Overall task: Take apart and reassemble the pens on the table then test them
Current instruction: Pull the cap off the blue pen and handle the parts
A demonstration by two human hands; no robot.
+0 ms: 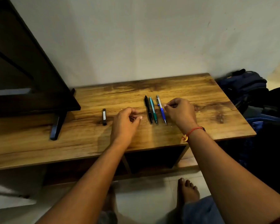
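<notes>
hovering low over a brown wood-grain table (pixel 200 126), two bare hands flank a row of three pens. the left hand (pixel 126 118) hangs loosely curled and holds nothing, just left of the row. the right hand (pixel 179 109) has curled fingers, with thumb and forefinger tips together just beside the blue and silver click pen (pixel 162 111); whether they touch it cannot be told. that pen lies rightmost, with a teal plastic pen (pixel 153 109) and a black plastic pen (pixel 148 109) close together to its left, all whole, tips pointing near. the likely step is lifting the blue pen: pinching it mid-barrel, then twisting with the left hand low over the table, should keep small inner parts from rolling off. further left lies a small black rectangular bar (pixel 104 116). no container stands on the table; the dark open cubby (pixel 153 157) beneath shows no contents.
</notes>
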